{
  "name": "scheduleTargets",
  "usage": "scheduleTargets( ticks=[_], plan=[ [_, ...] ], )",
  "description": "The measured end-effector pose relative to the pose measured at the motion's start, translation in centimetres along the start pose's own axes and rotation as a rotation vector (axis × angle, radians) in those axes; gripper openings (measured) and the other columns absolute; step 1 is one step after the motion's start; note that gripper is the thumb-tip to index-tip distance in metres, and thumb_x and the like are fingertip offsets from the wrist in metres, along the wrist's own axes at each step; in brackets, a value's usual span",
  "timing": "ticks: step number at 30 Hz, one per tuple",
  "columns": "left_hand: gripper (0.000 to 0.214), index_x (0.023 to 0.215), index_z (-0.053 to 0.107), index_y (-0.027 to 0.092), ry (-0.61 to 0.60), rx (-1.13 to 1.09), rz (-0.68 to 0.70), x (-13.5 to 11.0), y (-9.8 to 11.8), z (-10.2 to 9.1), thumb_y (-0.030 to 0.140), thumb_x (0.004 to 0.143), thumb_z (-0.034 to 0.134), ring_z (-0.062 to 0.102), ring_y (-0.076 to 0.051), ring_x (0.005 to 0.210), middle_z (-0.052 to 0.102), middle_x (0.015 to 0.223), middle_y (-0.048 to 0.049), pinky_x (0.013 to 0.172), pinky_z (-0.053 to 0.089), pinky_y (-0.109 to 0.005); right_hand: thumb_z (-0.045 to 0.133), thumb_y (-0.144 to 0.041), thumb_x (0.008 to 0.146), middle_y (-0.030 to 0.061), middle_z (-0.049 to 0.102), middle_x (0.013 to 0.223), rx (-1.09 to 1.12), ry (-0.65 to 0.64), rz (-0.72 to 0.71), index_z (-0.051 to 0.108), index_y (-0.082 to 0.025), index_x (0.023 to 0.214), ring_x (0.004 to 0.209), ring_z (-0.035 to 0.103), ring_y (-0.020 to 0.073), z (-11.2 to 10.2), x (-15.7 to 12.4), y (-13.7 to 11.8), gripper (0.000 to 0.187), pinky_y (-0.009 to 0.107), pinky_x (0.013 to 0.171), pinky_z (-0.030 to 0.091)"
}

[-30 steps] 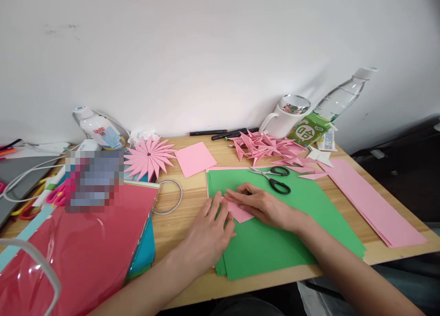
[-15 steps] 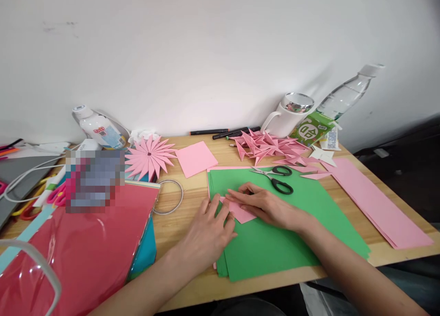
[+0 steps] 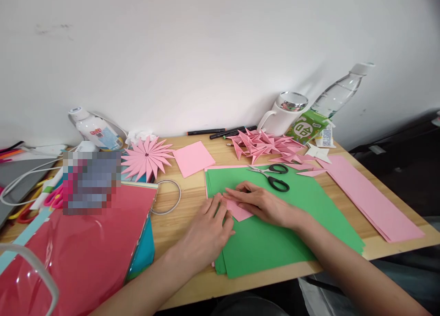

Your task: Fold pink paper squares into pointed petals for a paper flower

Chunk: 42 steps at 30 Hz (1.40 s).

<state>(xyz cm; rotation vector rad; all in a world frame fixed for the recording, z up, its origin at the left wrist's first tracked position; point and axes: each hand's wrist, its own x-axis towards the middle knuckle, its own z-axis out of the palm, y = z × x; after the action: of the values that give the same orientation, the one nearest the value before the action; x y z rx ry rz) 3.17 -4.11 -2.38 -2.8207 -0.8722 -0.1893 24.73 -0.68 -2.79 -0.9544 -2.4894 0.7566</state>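
Observation:
A small folded pink paper piece lies on a stack of green sheets in the middle of the wooden table. My left hand rests flat at the paper's left edge, fingers stretched out on it. From the right, my right hand lies over the paper, its fingers flat and pressing along the upper fold. Black-handled scissors lie on the green sheets just behind my right hand.
A pink paper flower, a pink square and a pile of folded pink pieces lie at the back. Long pink strips are right. A white mug, bottle, markers and red plastic bag surround.
Both hands stay pressed on the pink paper. Only the view has shifted a little.

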Motion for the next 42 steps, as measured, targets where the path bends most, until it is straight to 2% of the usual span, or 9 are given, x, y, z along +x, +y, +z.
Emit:
scheduleTargets(
  ticks=[8,13,18,22,25,29,36,39,42],
  plan=[
    [0.025,0.098,0.055,0.011,-0.064,-0.004,-0.005,0.4,-0.1,-0.8,0.034,0.089,0.050,0.049,-0.032,0.119,0.054,0.121,-0.0237,0.093,0.037,-0.047,0.037,-0.019,0.095,0.0131,0.056,0.109,-0.012,0.018,-0.009,0.032,-0.019,0.141,0.105,0.052,0.0202,0.1,0.0,-0.2,0.047,0.037,0.087,0.051],
    [0.027,0.101,0.054,0.011,-0.054,0.006,0.010,0.4,-0.1,-0.5,0.034,0.089,0.050,0.052,-0.032,0.116,0.053,0.125,-0.0218,0.093,0.037,-0.045,0.041,-0.020,0.093,0.0125,0.057,0.113,-0.001,0.081,-0.002,0.033,-0.020,0.141,0.109,0.053,0.0202,0.0,-0.2,-0.1,0.048,0.038,0.091,0.050],
    [0.029,0.101,0.056,0.011,-0.040,0.028,0.023,0.3,-0.2,-0.2,0.036,0.088,0.050,0.052,-0.032,0.115,0.054,0.125,-0.0193,0.093,0.038,-0.045,0.043,-0.022,0.093,0.0101,0.061,0.114,-0.041,0.117,-0.032,0.025,-0.023,0.143,0.109,0.055,0.0206,0.1,-0.4,-0.1,0.053,0.038,0.090,0.051],
    [0.028,0.101,0.057,0.011,-0.023,0.032,0.018,0.3,-0.1,-0.4,0.035,0.089,0.048,0.053,-0.034,0.114,0.055,0.125,-0.0197,0.091,0.039,-0.047,0.041,-0.021,0.094,0.0139,0.060,0.112,-0.141,0.135,-0.034,0.044,-0.017,0.134,0.105,0.058,0.0210,0.3,-0.3,-0.3,0.040,0.036,0.085,0.053],
    [0.027,0.101,0.057,0.011,-0.041,0.031,0.009,0.4,0.0,-0.6,0.033,0.090,0.047,0.053,-0.034,0.115,0.054,0.126,-0.0210,0.089,0.040,-0.048,0.039,-0.020,0.094,0.0134,0.064,0.108,-0.222,0.134,-0.036,0.055,-0.016,0.122,0.106,0.058,0.0217,0.3,-0.3,-0.3,0.032,0.036,0.086,0.053],
    [0.026,0.102,0.056,0.012,-0.094,0.011,-0.010,0.5,0.0,-1.0,0.033,0.091,0.047,0.051,-0.033,0.118,0.053,0.127,-0.0201,0.091,0.040,-0.049,0.038,-0.016,0.094,0.0112,0.068,0.103,-0.344,0.115,-0.042,0.054,-0.017,0.122,0.113,0.055,0.0250,-0.1,-0.9,-0.3,0.032,0.042,0.085,0.052],
    [0.026,0.103,0.057,0.013,-0.102,0.003,-0.012,0.4,0.0,-1.0,0.033,0.089,0.049,0.049,-0.033,0.119,0.053,0.128,-0.0189,0.091,0.040,-0.051,0.038,-0.015,0.094,0.0127,0.068,0.103,-0.491,0.056,-0.024,0.050,-0.015,0.125,0.113,0.054,0.0258,-0.9,-2.8,-0.7,0.033,0.040,0.081,0.052],
    [0.027,0.104,0.057,0.012,-0.090,-0.012,-0.019,0.1,-0.1,-0.7,0.034,0.089,0.050,0.049,-0.033,0.120,0.052,0.129,-0.0198,0.090,0.041,-0.050,0.038,-0.016,0.094,0.0140,0.067,0.101,-0.498,0.109,0.007,0.055,-0.014,0.121,0.103,0.059,0.0239,-0.6,-2.9,-1.1,0.031,0.037,0.075,0.053],
    [0.026,0.107,0.056,0.013,-0.065,-0.094,-0.015,-0.2,-0.7,-0.4,0.031,0.089,0.050,0.047,-0.032,0.122,0.052,0.130,-0.0185,0.090,0.041,-0.048,0.045,-0.021,0.092,0.0120,0.067,0.094,-0.379,0.215,0.066,0.061,-0.016,0.112,0.095,0.061,0.0217,0.2,-2.4,-1.3,0.026,0.032,0.072,0.054]
  ],
)
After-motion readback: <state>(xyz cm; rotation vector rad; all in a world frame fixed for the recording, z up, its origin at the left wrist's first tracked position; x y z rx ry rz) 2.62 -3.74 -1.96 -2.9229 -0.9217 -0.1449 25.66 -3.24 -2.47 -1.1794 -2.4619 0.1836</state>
